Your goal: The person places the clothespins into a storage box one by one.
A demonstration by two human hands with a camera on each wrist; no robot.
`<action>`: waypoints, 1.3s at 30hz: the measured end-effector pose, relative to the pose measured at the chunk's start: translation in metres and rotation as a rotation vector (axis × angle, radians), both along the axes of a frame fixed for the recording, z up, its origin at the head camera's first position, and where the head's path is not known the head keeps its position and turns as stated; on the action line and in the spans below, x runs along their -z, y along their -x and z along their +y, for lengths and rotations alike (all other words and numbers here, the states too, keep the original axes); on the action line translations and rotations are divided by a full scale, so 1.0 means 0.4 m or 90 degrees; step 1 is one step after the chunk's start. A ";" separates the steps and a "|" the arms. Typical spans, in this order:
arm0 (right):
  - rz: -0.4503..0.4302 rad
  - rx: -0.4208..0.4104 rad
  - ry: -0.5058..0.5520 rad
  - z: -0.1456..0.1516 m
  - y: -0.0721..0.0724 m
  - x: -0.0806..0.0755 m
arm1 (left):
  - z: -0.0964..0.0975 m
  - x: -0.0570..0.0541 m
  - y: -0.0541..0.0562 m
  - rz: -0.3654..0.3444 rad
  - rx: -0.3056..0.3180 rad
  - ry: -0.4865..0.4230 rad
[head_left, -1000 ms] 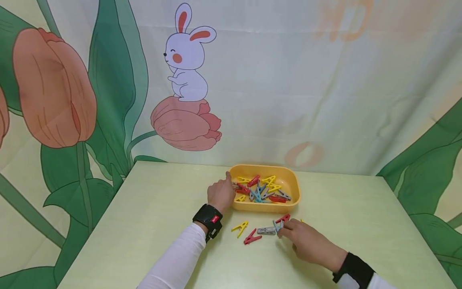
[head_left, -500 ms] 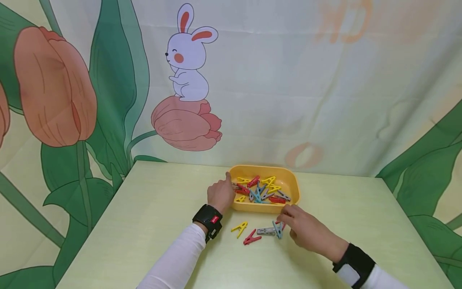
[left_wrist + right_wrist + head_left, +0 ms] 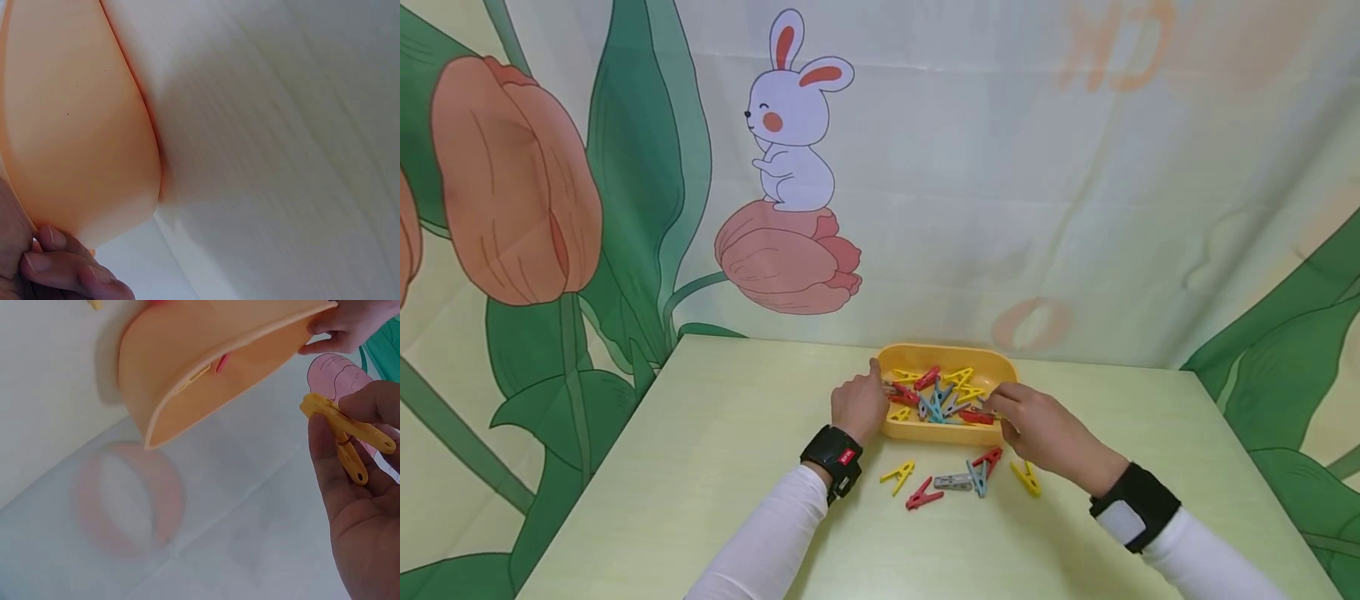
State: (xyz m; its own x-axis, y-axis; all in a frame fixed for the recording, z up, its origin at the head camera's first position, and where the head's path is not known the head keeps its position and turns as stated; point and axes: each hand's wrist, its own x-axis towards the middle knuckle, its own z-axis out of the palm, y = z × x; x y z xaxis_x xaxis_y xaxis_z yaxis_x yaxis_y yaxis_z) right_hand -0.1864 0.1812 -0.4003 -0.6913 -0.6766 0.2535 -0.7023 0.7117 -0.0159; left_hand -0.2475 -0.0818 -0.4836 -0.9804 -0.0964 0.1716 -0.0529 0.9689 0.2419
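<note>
My left hand (image 3: pixel 857 402) grips the left rim of a yellow-orange plastic basket (image 3: pixel 951 432) with rounded corners. In the left wrist view, its curled fingertips (image 3: pixel 53 237) show beside the basket wall. My right hand (image 3: pixel 1048 429) is over the basket's right front corner in the head view. Its thumb and fingers pinch a yellow clothespin (image 3: pixel 361 430), seen plainly in the right wrist view. Inside the basket lies a loose pile of clothespins in several colours, such as a light blue clothespin (image 3: pixel 933 407) and a red clothespin (image 3: pixel 927 377).
Several clothespins lie on the pale table (image 3: pixel 737 467) in front of the basket: a yellow one (image 3: pixel 900 474), a red one (image 3: pixel 921 497), a grey one (image 3: pixel 953 481) and others to their right. A printed cloth backdrop (image 3: pixel 925 208) hangs behind the table.
My right hand has moved from the loose clothespins on the table forward to the basket's right end, uncovering a yellow and a red clothespin. My left hand has stayed at the rim.
</note>
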 end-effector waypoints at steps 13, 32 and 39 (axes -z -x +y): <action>0.018 0.003 0.038 -0.019 0.115 -0.066 | -0.001 -0.008 -0.005 0.022 0.009 -0.013; -0.067 0.054 0.015 -0.044 0.189 -0.036 | 0.000 -0.009 -0.007 0.024 0.008 -0.018; -0.065 0.059 -0.004 -0.011 0.155 -0.039 | 0.001 -0.013 -0.011 0.017 0.007 -0.013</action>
